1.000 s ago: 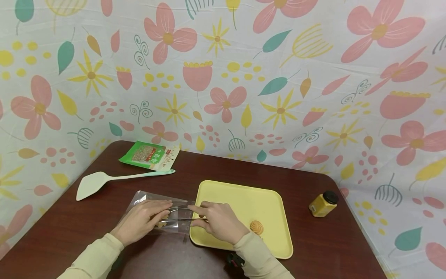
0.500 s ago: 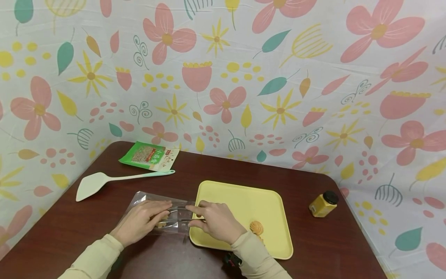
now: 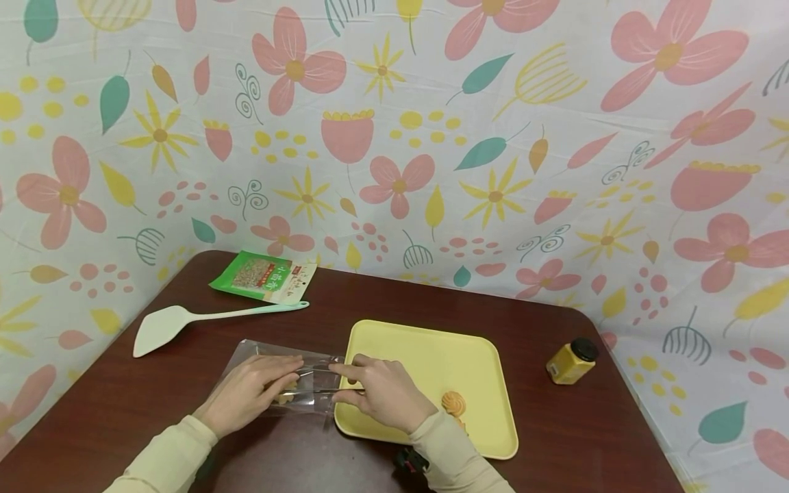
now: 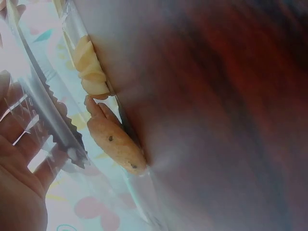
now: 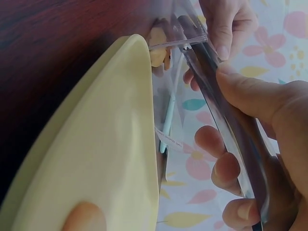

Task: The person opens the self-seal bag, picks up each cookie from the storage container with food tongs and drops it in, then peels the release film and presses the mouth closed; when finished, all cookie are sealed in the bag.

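Observation:
My left hand point(image 3: 249, 390) holds a clear plastic bag point(image 3: 246, 348) left of the yellow tray point(image 3: 425, 356). Cookies point(image 4: 115, 144) lie inside the bag, one dotted with dark bits and others pale and ridged. My right hand point(image 3: 388, 394), over the tray's left edge, grips metal tongs point(image 5: 240, 125). The tongs' serrated ends point(image 4: 60, 118) reach into the bag, near my left fingers and apart from the cookies in the left wrist view. On the tray sits a swirled cookie point(image 3: 453, 402), with another partly hidden by my right sleeve.
A pale green spatula point(image 3: 165, 330) lies at the left of the brown table point(image 3: 530, 431). Behind it is a green and white food packet point(image 3: 265, 276). A yellow jar with a black lid point(image 3: 572, 361) stands at the right. Patterned cloth point(image 3: 394, 137) hangs behind the table.
My right hand has shifted slightly left with the tongs, and more of the second cookie on the tray shows beside the sleeve. My left hand stays almost still on the bag.

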Tool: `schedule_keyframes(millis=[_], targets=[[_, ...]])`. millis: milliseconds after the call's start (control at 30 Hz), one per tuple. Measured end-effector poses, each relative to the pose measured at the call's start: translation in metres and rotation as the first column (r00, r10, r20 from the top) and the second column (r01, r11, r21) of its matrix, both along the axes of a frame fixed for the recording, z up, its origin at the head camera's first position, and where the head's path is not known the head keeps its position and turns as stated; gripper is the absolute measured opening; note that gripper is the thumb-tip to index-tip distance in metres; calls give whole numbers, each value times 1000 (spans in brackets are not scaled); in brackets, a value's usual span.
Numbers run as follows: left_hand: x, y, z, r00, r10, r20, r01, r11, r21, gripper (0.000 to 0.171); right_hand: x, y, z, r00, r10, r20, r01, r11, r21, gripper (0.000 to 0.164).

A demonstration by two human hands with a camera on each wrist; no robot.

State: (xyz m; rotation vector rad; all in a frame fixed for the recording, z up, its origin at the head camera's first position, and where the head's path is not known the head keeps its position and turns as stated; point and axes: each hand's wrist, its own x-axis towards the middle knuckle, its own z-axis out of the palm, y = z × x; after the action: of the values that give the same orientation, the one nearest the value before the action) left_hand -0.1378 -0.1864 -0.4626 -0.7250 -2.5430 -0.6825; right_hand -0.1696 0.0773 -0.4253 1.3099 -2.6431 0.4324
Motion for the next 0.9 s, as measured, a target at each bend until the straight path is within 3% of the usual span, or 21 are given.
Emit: schedule_keyframes(millis=[367,900], targets=[[1,0,0,1000,5,-15,-5,1000,8,29,4,21,3,1000,-25,18,26,999,-19,42],[0,1,-2,999,-13,-43,13,1000,2,28,23,80,14,991,-128,33,130,990,-52,41]])
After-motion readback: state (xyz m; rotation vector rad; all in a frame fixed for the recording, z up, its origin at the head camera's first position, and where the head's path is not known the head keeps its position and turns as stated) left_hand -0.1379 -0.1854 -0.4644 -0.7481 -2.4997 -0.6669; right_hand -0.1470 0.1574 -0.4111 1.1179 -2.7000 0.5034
